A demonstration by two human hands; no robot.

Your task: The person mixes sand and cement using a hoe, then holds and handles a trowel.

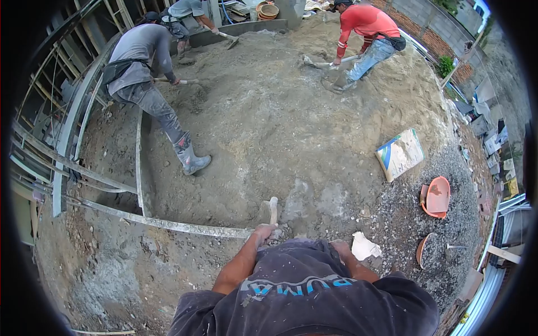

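Observation:
My left hand (263, 231) is closed around the pale handle of a hoe (273, 210), low in front of my body. The grey, dirt-coated blade seems to lie just left of the handle, against the grey sand-and-cement mix (252, 151). Beside my shirt on the right, my right hand (338, 247) shows only in part. Its fingers are hidden behind the cloth, so I cannot tell what they hold. A torn white piece of paper or sack (365, 246) lies on the gravel near that hand.
Two people at left (137, 61) (188, 14) and a person in red (370, 33) bend over long-handled tools. A cement bag (400, 155), an orange bucket (437, 197) and another container (424, 251) are at right. Low boards (168, 223) edge the left side.

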